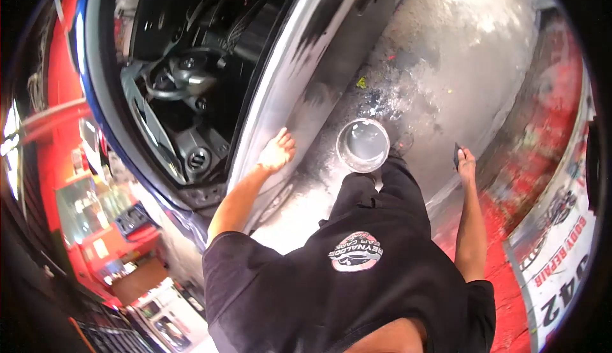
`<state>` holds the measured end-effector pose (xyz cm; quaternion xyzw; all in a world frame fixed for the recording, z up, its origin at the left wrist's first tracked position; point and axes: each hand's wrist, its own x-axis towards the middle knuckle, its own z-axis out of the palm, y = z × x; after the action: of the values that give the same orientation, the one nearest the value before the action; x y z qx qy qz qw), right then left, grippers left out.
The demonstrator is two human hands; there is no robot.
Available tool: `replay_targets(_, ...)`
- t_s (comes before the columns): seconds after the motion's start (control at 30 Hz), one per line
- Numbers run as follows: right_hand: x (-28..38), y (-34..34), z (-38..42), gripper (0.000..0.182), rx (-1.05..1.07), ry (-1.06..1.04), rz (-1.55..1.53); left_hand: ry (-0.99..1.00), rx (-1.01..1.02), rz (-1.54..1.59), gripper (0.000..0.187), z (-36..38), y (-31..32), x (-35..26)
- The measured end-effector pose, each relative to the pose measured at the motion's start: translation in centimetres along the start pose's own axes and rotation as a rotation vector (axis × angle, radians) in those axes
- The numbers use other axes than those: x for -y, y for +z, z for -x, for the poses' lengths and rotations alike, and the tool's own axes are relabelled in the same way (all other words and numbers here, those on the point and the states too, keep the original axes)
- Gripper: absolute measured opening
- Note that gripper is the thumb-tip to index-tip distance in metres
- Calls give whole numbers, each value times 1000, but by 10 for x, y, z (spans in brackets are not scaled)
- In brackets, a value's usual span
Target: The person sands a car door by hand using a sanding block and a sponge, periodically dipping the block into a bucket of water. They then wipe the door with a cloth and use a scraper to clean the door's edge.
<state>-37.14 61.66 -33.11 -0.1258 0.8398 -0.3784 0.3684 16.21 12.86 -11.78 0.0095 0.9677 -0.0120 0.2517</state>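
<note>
My left hand [278,151] is curled closed against the pale, scuffed side of the car door [271,114], and I see nothing in its fingers. Dark patches mark the door's panel farther along. Out to the right, away from the car, my right hand [466,163] pinches a small dark flat piece [456,155], possibly sandpaper or a sanding pad. A round bucket [342,155] of greyish liquid stands on the floor in front of my legs, between the two hands and apart from both.
Through the window opening a steering wheel [185,75] shows inside the car. Wet, stained concrete floor [440,66] runs along the door. On the right are a red painted strip [548,130] and a lettered banner [561,251]. A red cabinet [89,251] stands at left.
</note>
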Motion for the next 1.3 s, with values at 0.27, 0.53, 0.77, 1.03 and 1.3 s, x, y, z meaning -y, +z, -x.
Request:
replay_targets(0.27,57,41,39,33,30,193,-350,-866,-607,929,40,-19,19,-140)
replay_targets(0.53,260,181,147,40,536,-36,-206,-840,-1077,1570,60,-67,-69,-218)
replay_targets(0.77,302,248,200,47,1077,208,-622,-771,-1209,1013,68,-47,-78,-246)
replay_targets(1.03,341,268,165,48,1388,259,-235,-1351,-1431,1402,77,-15,-36,-250)
replay_targets(1.3,377,291,119,78,1773,332,348,-1325,-1886,2472,49,-108,-23,-288)
